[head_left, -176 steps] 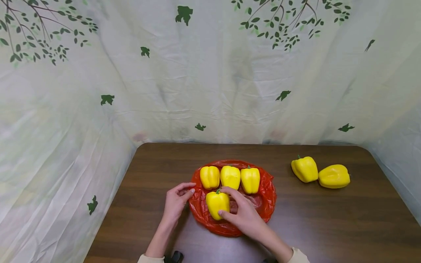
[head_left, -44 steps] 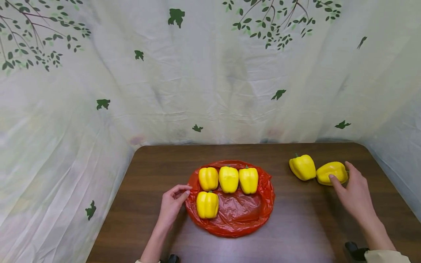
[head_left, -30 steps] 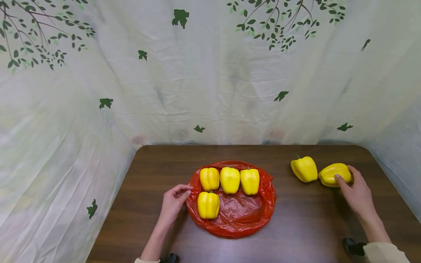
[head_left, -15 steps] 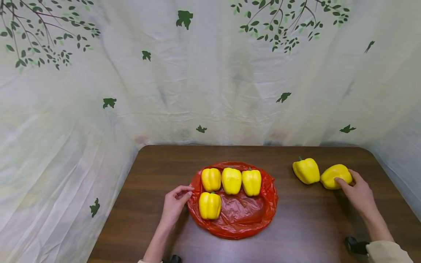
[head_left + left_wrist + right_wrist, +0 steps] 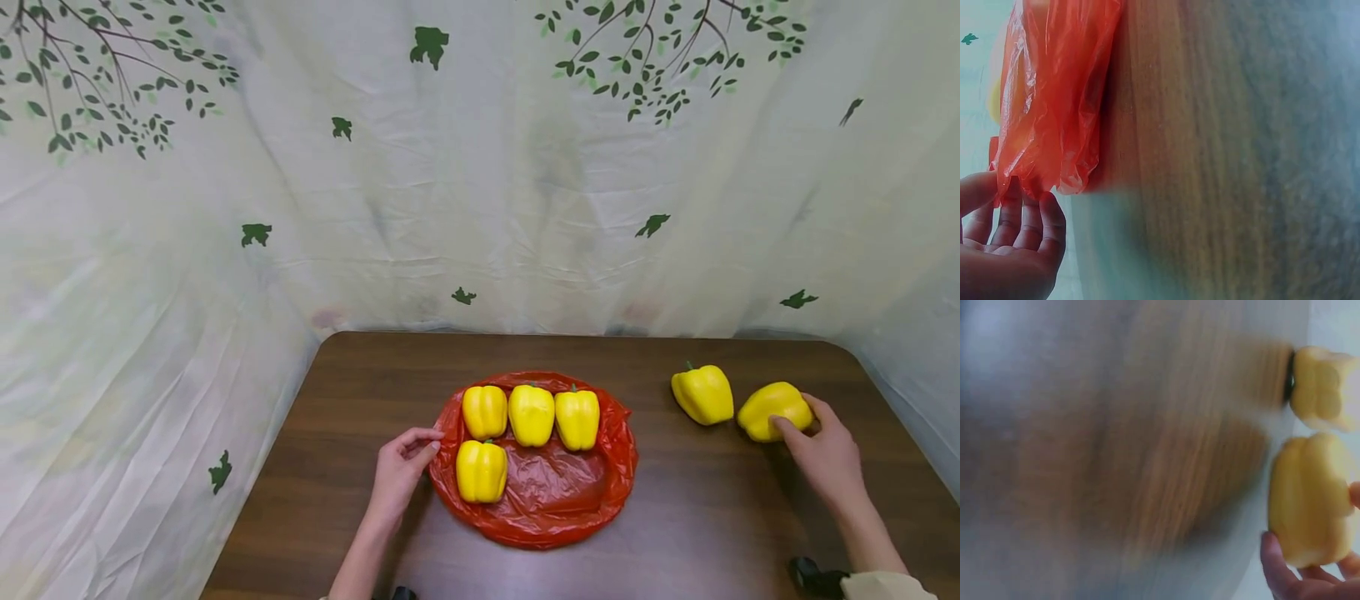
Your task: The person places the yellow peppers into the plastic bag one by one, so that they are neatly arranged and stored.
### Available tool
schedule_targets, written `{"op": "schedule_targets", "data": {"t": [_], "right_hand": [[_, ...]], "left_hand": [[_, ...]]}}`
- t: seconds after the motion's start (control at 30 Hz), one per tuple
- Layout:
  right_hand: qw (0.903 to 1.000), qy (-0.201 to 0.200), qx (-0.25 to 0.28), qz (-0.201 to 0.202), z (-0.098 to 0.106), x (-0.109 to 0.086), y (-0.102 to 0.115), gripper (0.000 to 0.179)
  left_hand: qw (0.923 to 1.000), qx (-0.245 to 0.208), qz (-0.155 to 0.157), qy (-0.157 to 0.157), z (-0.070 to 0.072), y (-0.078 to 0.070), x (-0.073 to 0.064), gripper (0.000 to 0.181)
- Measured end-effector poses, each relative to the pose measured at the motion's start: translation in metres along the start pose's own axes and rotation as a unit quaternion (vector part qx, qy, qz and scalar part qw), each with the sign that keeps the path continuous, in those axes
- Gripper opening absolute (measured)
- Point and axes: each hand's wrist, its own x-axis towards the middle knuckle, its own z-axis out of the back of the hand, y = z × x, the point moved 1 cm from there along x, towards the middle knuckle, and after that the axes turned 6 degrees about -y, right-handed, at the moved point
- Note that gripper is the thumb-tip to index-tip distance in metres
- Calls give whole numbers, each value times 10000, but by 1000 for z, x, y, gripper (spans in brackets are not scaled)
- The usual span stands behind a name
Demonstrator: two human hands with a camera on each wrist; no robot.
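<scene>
My left hand (image 5: pixel 399 471) pinches the left edge of a red plastic bag (image 5: pixel 555 529), spread round like a tray; the left wrist view shows the thin red plastic (image 5: pixel 1054 125) between thumb and fingers. On it stand yellow bell peppers: three in a back row, the middle one (image 5: pixel 532 415) among them, and a single pepper (image 5: pixel 482 472) at front left. My right hand (image 5: pixel 828 454) grips another yellow bell pepper (image 5: pixel 772 410) at the table's right, thumb on the near side. In the right wrist view this pepper (image 5: pixel 1310 500) sits between thumb and fingers.
One more yellow bell pepper (image 5: pixel 703 394) lies just left of the gripped one. The brown wooden table (image 5: pixel 360 400) ends at a pale curtain (image 5: pixel 480 167) printed with leaves, behind and at both sides.
My right hand let go of a pepper on the bag's front left, moved right and took hold of another pepper, now slightly apart from its neighbour. My left hand stays at the bag's edge.
</scene>
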Motion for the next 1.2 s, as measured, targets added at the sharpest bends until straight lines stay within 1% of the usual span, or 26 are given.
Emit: {"op": "schedule_targets", "data": {"t": [0.13,0.27,0.37,0.47,0.63,0.73,0.93,1.2], "right_hand": [[9984,-533,54,159,2,-10,4,68],[9947,-878,352,414,3,-19,12,65],[9912,-1039,604,551,3,-26,21,63],[9882,-1085,762,765,0,-33,32,63],[9811,-1017,1031,1286,-6,-43,50,64],[9783,-903,1124,1491,-13,-50,59,64],[9758,-623,1297,1646,-28,-62,74,63],[9714,-202,1639,1707,-46,-73,97,62]], "left_hand": [[10000,24,8,-11,0,-2,0,14],[10000,86,-1,8,-1,-5,0,14],[10000,76,-23,25,-2,-7,0,14],[10000,25,-47,23,-2,-7,0,14],[10000,-60,-60,10,-3,-6,0,14],[10000,-89,-1,4,-2,-6,0,15],[9996,-122,240,-17,-1,-5,1,18],[9996,-163,167,-144,-1,-3,1,17]]}}
